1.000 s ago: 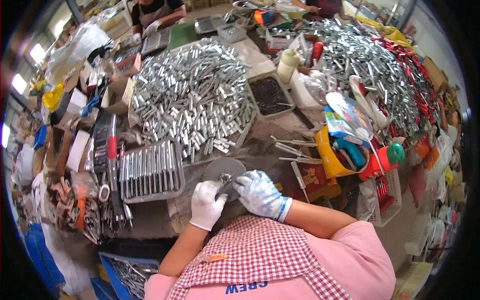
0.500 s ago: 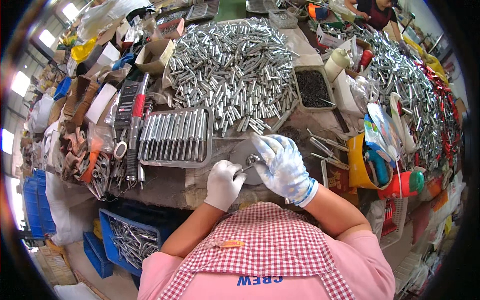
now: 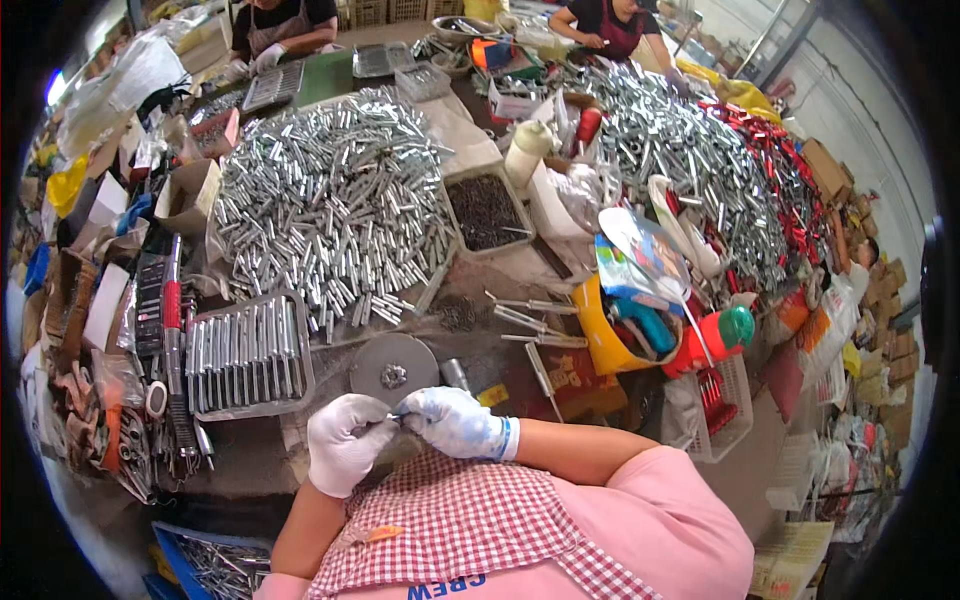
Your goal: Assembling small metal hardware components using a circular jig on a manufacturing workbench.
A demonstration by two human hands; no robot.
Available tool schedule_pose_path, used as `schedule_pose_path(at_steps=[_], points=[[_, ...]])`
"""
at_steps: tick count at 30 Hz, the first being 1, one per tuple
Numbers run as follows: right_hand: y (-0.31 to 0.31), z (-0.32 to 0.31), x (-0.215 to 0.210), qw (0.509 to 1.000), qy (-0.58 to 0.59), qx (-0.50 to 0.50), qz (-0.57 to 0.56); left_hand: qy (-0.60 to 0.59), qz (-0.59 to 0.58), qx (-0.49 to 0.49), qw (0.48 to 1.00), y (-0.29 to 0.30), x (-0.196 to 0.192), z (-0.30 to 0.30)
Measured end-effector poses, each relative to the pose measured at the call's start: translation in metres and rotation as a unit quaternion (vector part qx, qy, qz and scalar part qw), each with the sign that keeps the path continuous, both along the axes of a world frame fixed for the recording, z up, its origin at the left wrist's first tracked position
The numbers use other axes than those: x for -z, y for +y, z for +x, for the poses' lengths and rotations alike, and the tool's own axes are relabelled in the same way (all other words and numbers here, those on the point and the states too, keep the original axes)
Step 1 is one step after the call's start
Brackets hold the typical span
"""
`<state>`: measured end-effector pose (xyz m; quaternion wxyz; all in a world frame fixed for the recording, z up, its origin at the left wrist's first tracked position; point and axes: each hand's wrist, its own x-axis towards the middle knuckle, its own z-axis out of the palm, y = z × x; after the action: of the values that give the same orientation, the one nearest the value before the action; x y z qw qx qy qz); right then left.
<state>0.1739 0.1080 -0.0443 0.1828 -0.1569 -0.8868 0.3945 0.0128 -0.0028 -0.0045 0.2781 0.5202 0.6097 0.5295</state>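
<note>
My gloved left hand [image 3: 345, 442] and my gloved right hand [image 3: 460, 424] meet in front of my checked apron. Their fingertips are pinched together around a small piece, too small to name. Just beyond them lies a round grey disc [image 3: 365, 364] with a little cluster of shiny metal parts [image 3: 393, 377] at its middle. A short metal cylinder [image 3: 454, 375] stands to the right of the disc. To the left, a clear plastic tray [image 3: 308, 378] carries a row of slim metal rods [image 3: 250, 352].
A large heap of metal tubes [image 3: 330, 200] covers the bench beyond. Right of it are a tub of dark small parts [image 3: 487, 212], several screwdriver-like rods [image 3: 530, 320] and a yellow container [image 3: 600, 335]. Co-workers [image 3: 285, 35] sit across the bench. A blue crate [image 3: 175, 555] stands low left.
My right hand has left the disc, uncovering its metal parts. Both hands have drawn back toward my body and come together at the fingertips. The view has turned right.
</note>
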Motion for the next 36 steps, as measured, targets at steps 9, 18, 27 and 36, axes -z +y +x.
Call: schedule_pose_path(at_steps=[9, 18, 27, 36], points=[[0.012, 0.059, -0.022, 0.986, -0.037, 0.057, -0.151, -0.13, 0.037, -0.025, 0.99, 0.017, 0.003, 0.029], [0.057, 0.097, -0.024, 0.868, -0.383, 0.311, 0.047, -0.045, -0.018, -0.087, 0.995, 0.019, -0.007, 0.005], [0.032, 0.048, -0.049, 0.843, -0.034, -0.013, -0.537, -0.261, 0.051, -0.047, 0.963, 0.016, -0.025, -0.014], [0.03, 0.01, -0.04, 0.843, -0.07, -0.108, -0.522, -0.274, 0.116, -0.113, 0.948, 0.015, -0.038, -0.036]])
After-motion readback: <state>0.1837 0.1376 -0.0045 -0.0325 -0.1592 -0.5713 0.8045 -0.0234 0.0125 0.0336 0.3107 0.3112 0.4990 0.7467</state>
